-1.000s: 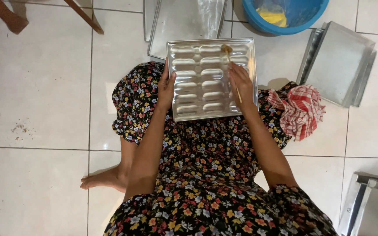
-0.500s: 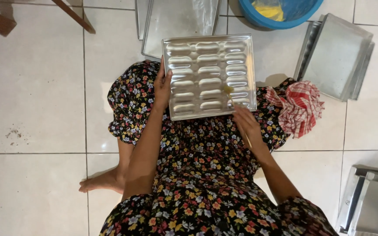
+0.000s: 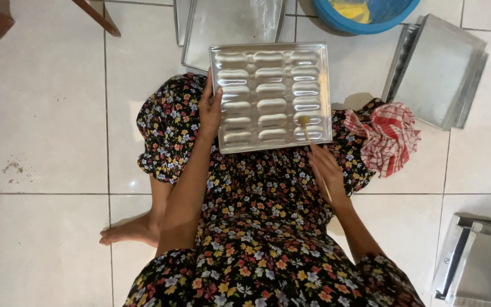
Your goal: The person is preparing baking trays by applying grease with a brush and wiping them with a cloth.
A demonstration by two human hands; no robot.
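She sits on the tiled floor (image 3: pixel 46 113) in a flowered dress (image 3: pixel 257 227), one bare foot (image 3: pixel 129 232) tucked out to her left. Her right hand (image 3: pixel 326 170) is curled shut around a thin brush (image 3: pixel 313 150), its yellowish tip touching the near right corner of the mould tray (image 3: pixel 271 94), in the last hollow of that row. Her left hand (image 3: pixel 210 108) grips the tray's left edge, thumb over the rim, fingers hidden beneath it. The tray rests on her lap, tilted a little. A red checked cloth (image 3: pixel 390 136) lies bunched at her right knee. Beyond the tray sits a flat pan (image 3: pixel 228 25), farther right a stack of pans (image 3: pixel 439 71), and at the top a blue tub (image 3: pixel 370 14).
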